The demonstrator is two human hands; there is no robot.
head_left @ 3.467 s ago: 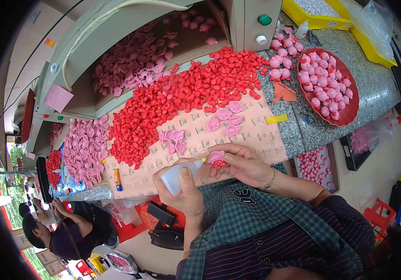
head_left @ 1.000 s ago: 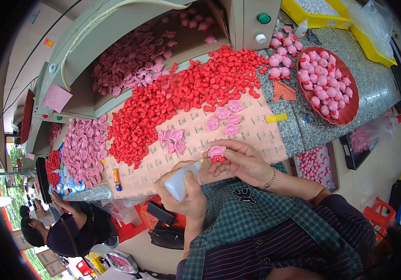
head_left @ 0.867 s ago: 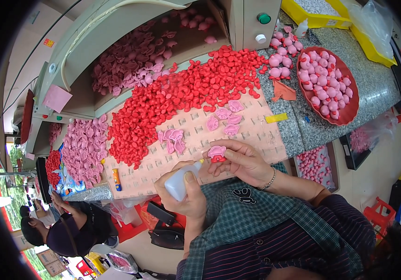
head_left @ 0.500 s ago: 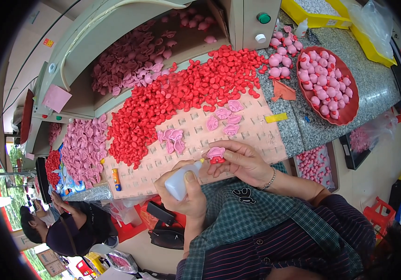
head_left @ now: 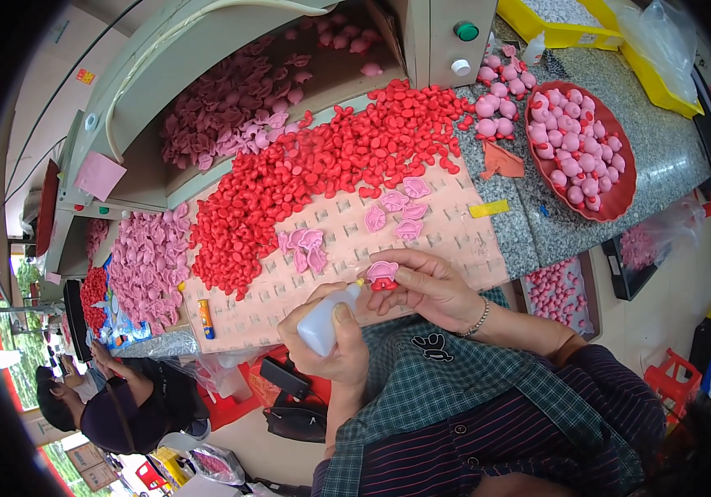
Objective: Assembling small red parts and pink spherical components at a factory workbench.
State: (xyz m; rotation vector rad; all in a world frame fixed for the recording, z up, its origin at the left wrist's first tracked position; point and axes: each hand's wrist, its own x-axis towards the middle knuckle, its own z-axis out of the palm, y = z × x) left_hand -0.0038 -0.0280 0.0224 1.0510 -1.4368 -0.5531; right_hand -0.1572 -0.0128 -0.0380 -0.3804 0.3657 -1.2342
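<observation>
In the head view, the left hand (head_left: 330,335) wraps its fingers around a bottle (head_left: 317,328), whose yellow tip (head_left: 359,283) is just beside a pink and red piece (head_left: 383,272); the right hand (head_left: 434,290) pinches that piece between thumb and fingertips, near the mat (head_left: 455,248). A steady pinch and light squeeze should serve best

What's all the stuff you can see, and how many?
Bottle: one, whitish, centre
Piece: one, pink and red, centre
Mat: one, pale pink, middle
Red bits: many, red, heaped on mat
Machine: one nearby, grey, behind mat
Pink bits: many, pink, on mat, in machine
Bowl: one, red, right
Balls: many, pink, in and near bowl
Tube: one, orange and blue, mat's left
Tape: one, yellow, mat's right edge
Scrap: one, orange, beside bowl
Person: at least one, dark clothes, lower left
Left hand: one, bare, holding bottle
Right hand: one, bare, holding piece
</observation>
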